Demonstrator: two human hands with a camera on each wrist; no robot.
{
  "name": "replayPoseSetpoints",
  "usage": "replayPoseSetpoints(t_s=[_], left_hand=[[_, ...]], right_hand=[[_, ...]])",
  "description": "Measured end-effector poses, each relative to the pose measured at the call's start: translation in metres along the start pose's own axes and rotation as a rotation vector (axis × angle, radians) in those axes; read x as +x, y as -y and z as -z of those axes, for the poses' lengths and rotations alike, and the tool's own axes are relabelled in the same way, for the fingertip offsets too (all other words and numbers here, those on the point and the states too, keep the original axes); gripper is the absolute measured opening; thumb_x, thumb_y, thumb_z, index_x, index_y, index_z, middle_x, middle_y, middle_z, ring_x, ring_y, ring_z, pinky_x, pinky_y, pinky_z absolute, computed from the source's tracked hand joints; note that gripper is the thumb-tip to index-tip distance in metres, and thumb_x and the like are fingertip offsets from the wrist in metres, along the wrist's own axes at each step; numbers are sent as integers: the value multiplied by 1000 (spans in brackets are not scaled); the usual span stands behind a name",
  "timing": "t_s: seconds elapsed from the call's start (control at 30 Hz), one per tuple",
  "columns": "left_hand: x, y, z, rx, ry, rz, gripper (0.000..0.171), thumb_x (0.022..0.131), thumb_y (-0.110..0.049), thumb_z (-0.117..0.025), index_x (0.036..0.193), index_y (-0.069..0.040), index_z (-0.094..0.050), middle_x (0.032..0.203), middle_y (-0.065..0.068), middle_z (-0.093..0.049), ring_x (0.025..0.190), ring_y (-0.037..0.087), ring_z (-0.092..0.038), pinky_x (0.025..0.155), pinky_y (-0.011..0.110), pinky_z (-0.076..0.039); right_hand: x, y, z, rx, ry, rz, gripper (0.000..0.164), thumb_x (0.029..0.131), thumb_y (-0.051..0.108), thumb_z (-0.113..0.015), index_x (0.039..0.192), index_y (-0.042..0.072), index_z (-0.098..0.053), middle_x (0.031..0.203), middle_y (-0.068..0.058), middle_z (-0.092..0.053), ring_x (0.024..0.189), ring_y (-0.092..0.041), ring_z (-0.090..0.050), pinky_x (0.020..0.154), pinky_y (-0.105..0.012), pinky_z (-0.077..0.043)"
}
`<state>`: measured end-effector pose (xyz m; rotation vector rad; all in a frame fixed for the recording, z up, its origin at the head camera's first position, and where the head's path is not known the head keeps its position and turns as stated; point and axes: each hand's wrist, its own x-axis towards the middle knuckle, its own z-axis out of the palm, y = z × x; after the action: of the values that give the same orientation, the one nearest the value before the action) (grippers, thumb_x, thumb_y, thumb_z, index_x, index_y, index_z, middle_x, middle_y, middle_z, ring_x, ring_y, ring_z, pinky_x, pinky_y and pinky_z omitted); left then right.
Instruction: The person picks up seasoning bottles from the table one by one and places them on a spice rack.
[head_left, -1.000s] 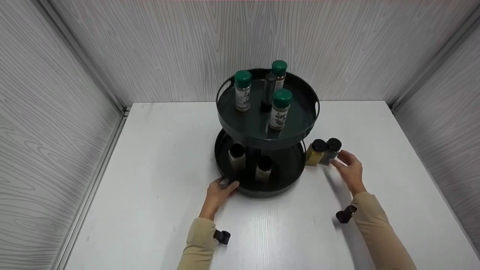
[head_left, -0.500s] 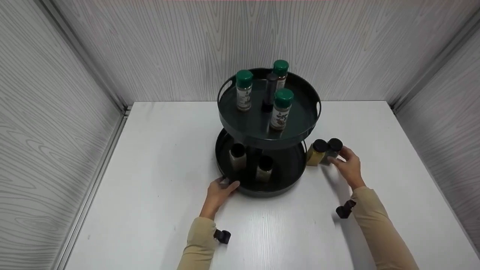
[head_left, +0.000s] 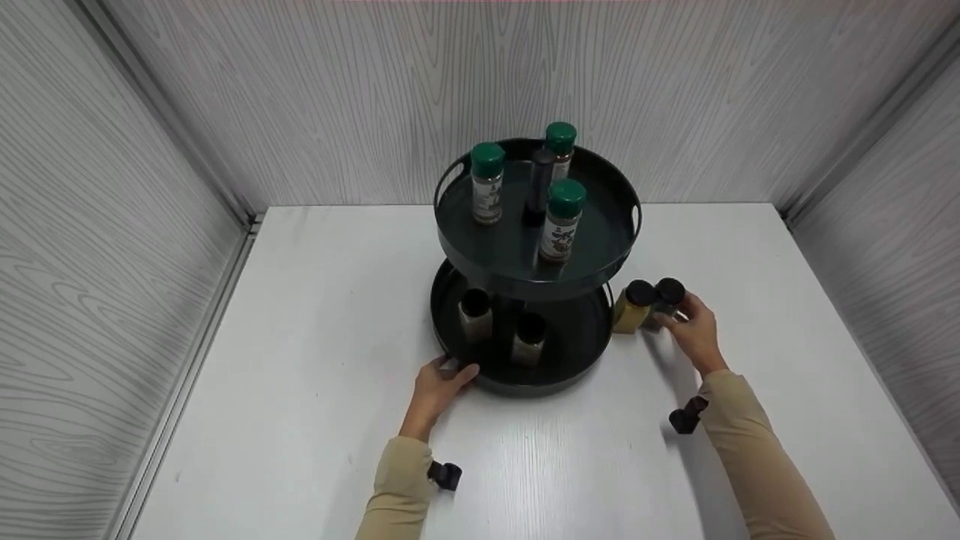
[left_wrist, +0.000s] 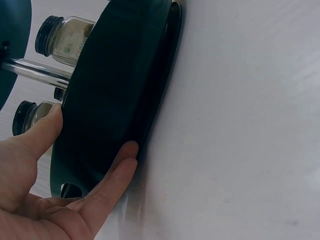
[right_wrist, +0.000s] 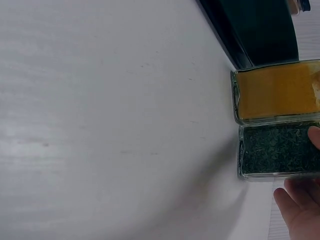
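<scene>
A dark green two-tier spice rack [head_left: 480,251] with round trays stands on the table. My left hand [head_left: 435,388] grips its lower tray [left_wrist: 110,90] at the front left, thumb at the rim and fingers along the outer wall in the left wrist view. To the right of the rack, my right hand [head_left: 697,337] holds a square glass jar of dark green dried herb [right_wrist: 272,150] with a black lid, thumb on its near face. That jar stands against a jar of yellow powder [right_wrist: 275,92], which is close beside the lower tray.
Two black-lidded jars, one left [head_left: 475,319] and one right [head_left: 529,341], stand in the lower tray. Three green-capped shakers, including a front one [head_left: 559,232], stand around the post [head_left: 540,180] on the upper tray. Pale wood-grain panels [head_left: 360,97] enclose the white table [head_left: 322,315].
My right hand has shifted slightly left and closed its fingers and thumb onto the herb jar. The left hand stays on the lower tray.
</scene>
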<state>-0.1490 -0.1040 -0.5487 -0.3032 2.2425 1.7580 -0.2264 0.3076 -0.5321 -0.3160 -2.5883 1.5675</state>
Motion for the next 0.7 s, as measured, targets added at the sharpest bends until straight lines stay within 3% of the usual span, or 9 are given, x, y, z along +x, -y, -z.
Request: replayPoseSetpoints(t_s=[0.07, 0.17, 0.23, 0.53, 0.7], left_hand=[[0, 0, 0, -5, 5, -1, 84, 88, -35, -70, 144, 12, -31, 119, 27, -66, 104, 30, -70, 102, 44, -51], [1, 1, -1, -17, 12, -2, 83, 88, -35, -70, 145, 11, -30, 119, 26, -66, 101, 28, -71, 101, 43, -52], [1, 1, -1, -19, 12, 0, 84, 88, -35, -70, 145, 11, -30, 119, 26, -66, 100, 28, -71, 102, 43, -52], [0, 2, -1, 8, -7, -1, 84, 87, -37, -71, 144, 11, -32, 120, 27, -65, 106, 30, -68, 102, 45, -51], [0, 1, 0, 15, -13, -6, 84, 86, -37, -71, 144, 11, -33, 120, 27, -65, 109, 32, -67, 103, 46, -50]], right_hand=[[1, -1, 0, -3, 0, 6, 57, 87, -1, -65, 139, -8, -42, 137, -29, -50, 113, 0, -53, 115, -33, -42], [2, -2, -1, -3, -9, 13, 58, 87, -2, -66, 138, -8, -42, 136, -29, -50, 126, -24, -52, 116, -37, -41], [2, -3, -1, -5, -22, 13, 58, 86, -2, -67, 138, -8, -43, 136, -30, -50, 130, -31, -50, 115, -36, -41], [-1, -4, -4, 35, -47, 18, 59, 86, -3, -67, 138, -8, -41, 137, -29, -50, 133, -35, -48, 114, -35, -41], [-1, -3, -6, 23, -100, 4, 56, 84, -3, -70, 134, -8, -46, 134, -29, -53, 129, -34, -52, 107, -25, -48]])
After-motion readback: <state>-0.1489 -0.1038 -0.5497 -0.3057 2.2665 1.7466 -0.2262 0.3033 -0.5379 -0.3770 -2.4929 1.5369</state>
